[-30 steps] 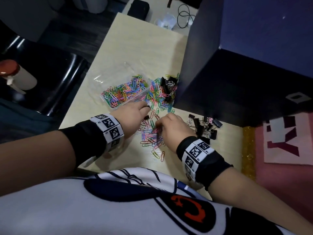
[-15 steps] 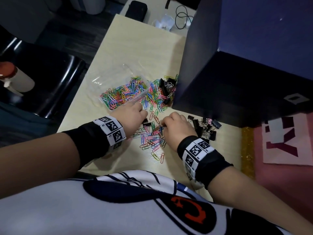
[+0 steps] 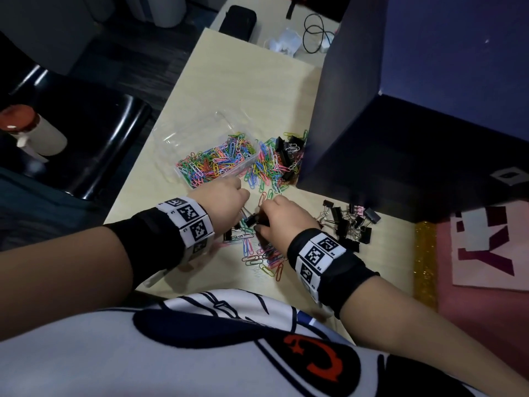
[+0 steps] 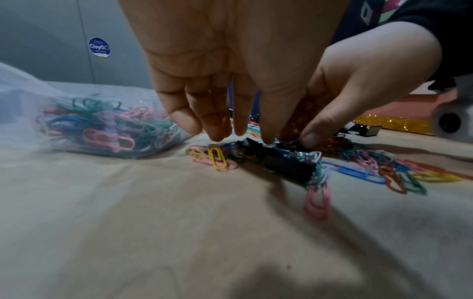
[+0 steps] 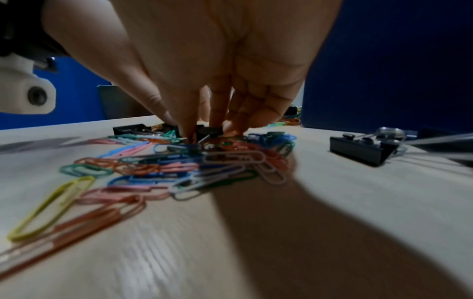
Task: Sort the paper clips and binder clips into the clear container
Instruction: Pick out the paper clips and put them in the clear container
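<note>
The clear container (image 3: 243, 167) lies on the table, full of coloured paper clips (image 4: 102, 129). Both hands meet over a near pile of paper clips (image 3: 263, 256) mixed with black binder clips. My left hand (image 3: 243, 206) points its fingers down, and thumb and forefinger pinch the top of a black binder clip (image 4: 286, 165) tangled with paper clips. My right hand (image 3: 262, 223) grips the same clip (image 3: 252, 220) from the other side, its thumb (image 4: 309, 139) against it. In the right wrist view its fingertips (image 5: 189, 131) dig into the pile (image 5: 204, 161).
A second mixed heap (image 3: 277, 164) lies beside the container, against a dark blue box (image 3: 400, 124). Several black binder clips (image 3: 349, 224) lie grouped to the right. A lone binder clip (image 5: 363, 149) sits close by. The table edge (image 3: 137, 181) runs along the left.
The two hands have drawn together over the near pile. The right hand has shifted left from the loose paper clips onto the black binder clip.
</note>
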`<state>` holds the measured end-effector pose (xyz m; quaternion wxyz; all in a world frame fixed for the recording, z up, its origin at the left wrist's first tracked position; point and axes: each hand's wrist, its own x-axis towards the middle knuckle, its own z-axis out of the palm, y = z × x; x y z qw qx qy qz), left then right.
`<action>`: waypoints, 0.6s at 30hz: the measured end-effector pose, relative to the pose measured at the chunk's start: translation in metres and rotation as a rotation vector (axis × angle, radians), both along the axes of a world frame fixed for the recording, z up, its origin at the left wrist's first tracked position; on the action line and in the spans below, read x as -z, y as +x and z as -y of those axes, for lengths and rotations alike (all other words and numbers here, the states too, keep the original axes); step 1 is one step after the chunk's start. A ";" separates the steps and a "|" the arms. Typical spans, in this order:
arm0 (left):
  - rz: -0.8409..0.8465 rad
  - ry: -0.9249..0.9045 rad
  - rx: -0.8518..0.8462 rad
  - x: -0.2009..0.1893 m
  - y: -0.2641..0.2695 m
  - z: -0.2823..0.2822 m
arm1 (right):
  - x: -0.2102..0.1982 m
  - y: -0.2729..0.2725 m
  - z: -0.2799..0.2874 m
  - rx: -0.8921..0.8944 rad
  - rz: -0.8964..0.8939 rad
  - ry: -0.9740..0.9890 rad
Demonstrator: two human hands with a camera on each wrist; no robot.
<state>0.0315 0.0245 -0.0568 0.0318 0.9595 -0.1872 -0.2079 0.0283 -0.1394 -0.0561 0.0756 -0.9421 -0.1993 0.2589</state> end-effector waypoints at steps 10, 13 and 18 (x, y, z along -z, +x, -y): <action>-0.008 0.110 0.053 0.002 0.003 0.005 | -0.004 -0.006 0.004 0.036 -0.001 0.081; 0.008 0.137 0.073 0.003 0.004 0.006 | -0.003 -0.010 0.007 0.079 0.001 0.117; 0.020 0.142 0.112 0.000 0.007 0.007 | -0.004 -0.013 0.012 0.221 -0.029 0.295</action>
